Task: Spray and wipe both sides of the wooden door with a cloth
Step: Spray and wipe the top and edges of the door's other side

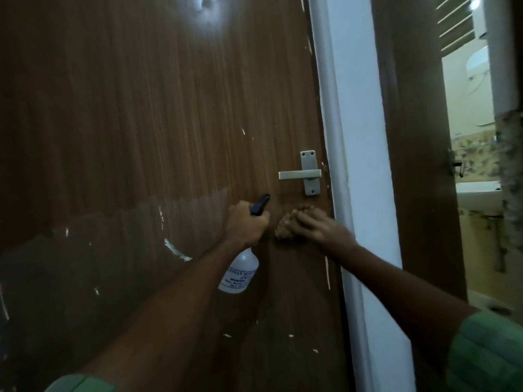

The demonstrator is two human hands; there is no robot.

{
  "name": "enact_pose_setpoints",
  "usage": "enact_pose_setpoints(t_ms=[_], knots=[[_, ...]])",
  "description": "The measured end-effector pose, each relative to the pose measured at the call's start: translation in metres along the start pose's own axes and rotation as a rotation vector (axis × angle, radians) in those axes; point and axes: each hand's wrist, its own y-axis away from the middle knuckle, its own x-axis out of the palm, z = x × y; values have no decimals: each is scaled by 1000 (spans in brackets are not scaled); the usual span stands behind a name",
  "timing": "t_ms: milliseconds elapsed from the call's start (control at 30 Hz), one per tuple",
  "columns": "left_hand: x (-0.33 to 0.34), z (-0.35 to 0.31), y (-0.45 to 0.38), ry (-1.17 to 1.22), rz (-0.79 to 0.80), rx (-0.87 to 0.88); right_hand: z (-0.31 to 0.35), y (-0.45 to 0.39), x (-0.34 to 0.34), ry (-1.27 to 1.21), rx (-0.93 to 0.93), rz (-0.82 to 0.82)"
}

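my left hand: grips spray bottle. my right hand: fingers flat, pressing cloth on wooden door below handle. progress, i judge: this side underway, far side untouched.

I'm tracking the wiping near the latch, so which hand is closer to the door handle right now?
Right. The right hand presses the cloth against the door just below the door handle; the left hand grips the spray bottle lower and further left.

Brown wood-grain door, tan cloth, white bottle with black nozzle.
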Motion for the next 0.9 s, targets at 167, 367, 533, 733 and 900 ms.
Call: enact_pose_setpoints(t_ms=[167, 367, 533, 733, 900], knots=[[12, -10, 0, -45, -38, 48, 6, 16, 7, -70, 462, -64], [20, 0, 3, -2, -11, 41, -7, 36, -1, -143, 159, 14], [9, 14, 5, -4, -25, 17, 9, 20, 22, -139, 711, -161], [-21, 29, 8, 13, -23, -22, 50, -14, 16, -130, 198, -43], [-54, 46, 10, -27, -65, -49, 46, -113, 5, -170, 446, -160]])
